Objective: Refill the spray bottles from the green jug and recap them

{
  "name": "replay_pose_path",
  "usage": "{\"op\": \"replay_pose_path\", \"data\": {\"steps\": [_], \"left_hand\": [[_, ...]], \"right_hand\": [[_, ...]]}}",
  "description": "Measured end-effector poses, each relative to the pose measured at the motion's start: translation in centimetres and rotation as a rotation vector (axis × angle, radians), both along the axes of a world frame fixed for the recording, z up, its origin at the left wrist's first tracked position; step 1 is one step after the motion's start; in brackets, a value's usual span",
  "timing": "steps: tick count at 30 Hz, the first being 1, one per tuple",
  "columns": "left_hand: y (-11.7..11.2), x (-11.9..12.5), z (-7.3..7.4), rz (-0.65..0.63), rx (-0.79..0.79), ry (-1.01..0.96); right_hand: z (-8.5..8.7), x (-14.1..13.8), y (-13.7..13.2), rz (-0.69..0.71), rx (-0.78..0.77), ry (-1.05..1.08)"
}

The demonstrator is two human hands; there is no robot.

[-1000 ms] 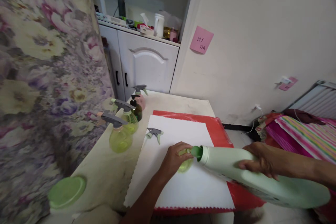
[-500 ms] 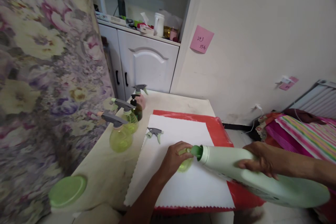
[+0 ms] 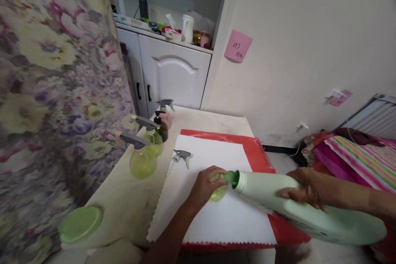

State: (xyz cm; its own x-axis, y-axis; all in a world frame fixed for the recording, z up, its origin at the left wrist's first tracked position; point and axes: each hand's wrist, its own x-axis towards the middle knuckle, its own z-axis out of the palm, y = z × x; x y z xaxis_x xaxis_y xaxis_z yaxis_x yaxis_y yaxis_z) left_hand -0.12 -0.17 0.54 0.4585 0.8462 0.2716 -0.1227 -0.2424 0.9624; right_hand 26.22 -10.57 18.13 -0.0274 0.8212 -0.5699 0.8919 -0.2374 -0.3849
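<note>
My left hand (image 3: 204, 187) is wrapped round a small yellow-green spray bottle body (image 3: 218, 193) that stands uncapped on a white sheet (image 3: 216, 218). My right hand (image 3: 302, 187) grips a large pale green jug (image 3: 306, 210), tipped almost level with its green spout (image 3: 232, 177) right at the small bottle's mouth. A loose grey trigger sprayer head (image 3: 182, 157) lies on the sheet, a little beyond my left hand.
Several filled spray bottles (image 3: 142, 157) stand along the table's left side by a floral curtain (image 3: 46, 90). A green lid (image 3: 80, 224) rests at the near left corner. A red mat (image 3: 258, 152) lies under the sheet. A white cabinet (image 3: 173, 76) stands behind; striped bedding (image 3: 355, 156) lies right.
</note>
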Motion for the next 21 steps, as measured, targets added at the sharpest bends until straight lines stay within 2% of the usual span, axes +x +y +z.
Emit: {"op": "replay_pose_path", "data": {"steps": [6, 14, 21], "left_hand": [[0.0, -0.1, 0.2, -0.016, -0.002, 0.000], [-0.1, -0.2, 0.1, -0.017, -0.003, 0.011], [-0.1, -0.3, 0.4, -0.012, 0.025, 0.035]], "right_hand": [[-1.8, 0.6, -0.4, -0.034, -0.010, 0.091], [-2.3, -0.1, -1.3, -0.135, -0.006, 0.034], [-3.7, 0.6, -1.4, -0.127, 0.023, 0.128]]}}
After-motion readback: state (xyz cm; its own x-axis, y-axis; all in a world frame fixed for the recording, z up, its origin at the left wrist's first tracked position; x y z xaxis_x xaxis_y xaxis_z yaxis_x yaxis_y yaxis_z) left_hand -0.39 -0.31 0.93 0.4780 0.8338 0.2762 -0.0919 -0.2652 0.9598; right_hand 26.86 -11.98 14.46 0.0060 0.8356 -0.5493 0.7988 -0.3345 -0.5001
